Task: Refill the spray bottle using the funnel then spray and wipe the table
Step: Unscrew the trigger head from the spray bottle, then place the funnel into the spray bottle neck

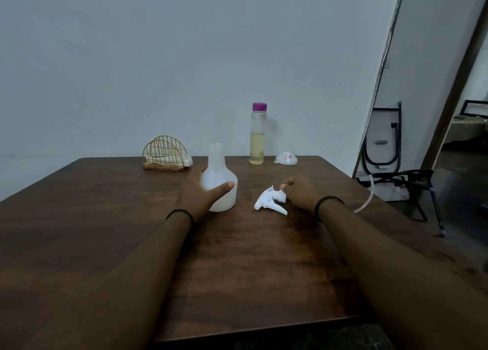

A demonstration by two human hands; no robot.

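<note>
A: What containers are on the table (264,257)?

B: Three. The spray bottle (220,180), translucent white, stands upright near the middle, a little toward 11 o'clock, with its neck open and no head on it. I cannot tell whether anything is inside. At 12 o'clock, near the far edge, stands a clear tall bottle (257,135) with a purple cap, roughly half full of pale yellow liquid. At 10 o'clock a gold wire holder (165,152) has a pale cloth (184,161) tucked in it.

A: And the funnel?

B: The funnel (286,158) sits mouth down, spout up, just beside the tall bottle, at 1 o'clock. It has a small label I cannot read.

A: What are the hands doing?

B: The left hand (196,193) grasps the spray bottle's body, thumb across the front, fingers behind and hidden. The right hand (299,192) has its fingers curled at the collar of the spray head (270,201), which lies on its side on the table just right of the bottle. Whether that grip is holding it or merely touching, I cannot tell.

A: Anything cut off?

B: A clear tube (365,203) curves out beyond the right wrist; its link to the spray head is hidden behind the hand.
</note>
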